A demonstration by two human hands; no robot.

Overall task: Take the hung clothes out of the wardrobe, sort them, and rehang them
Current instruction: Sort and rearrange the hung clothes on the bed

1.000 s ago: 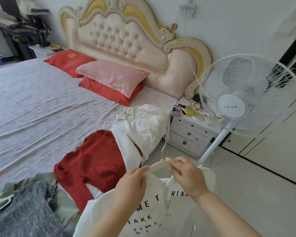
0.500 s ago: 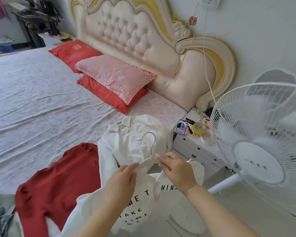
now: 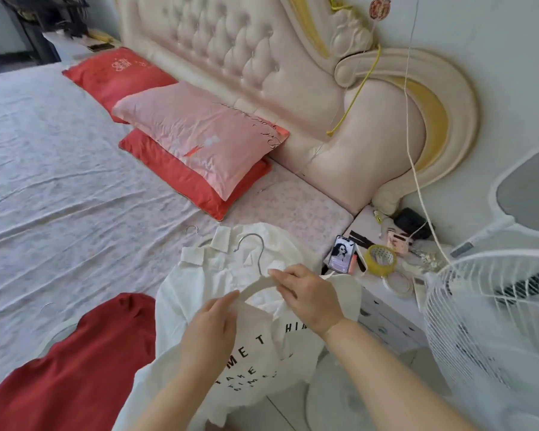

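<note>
a: what lies beyond the fingers?
b: a wide bed (image 3: 59,197) with a creased pale sheet, running up to a tufted cream headboard (image 3: 262,57). a white fan (image 3: 495,321) stands to their right.
a: closer in?
b: a red garment (image 3: 75,368) lies on the sheet to their left, and a white collared shirt (image 3: 206,275) just past them.
a: the hands?
b: the left hand (image 3: 212,325) and right hand (image 3: 308,297) both pinch a white hanger (image 3: 259,284) inside the neck of a printed t-shirt (image 3: 262,353), which hangs below them. right of the fingers, a nightstand (image 3: 386,312) carries a phone (image 3: 342,253) and a yellow tape roll (image 3: 381,259).
</note>
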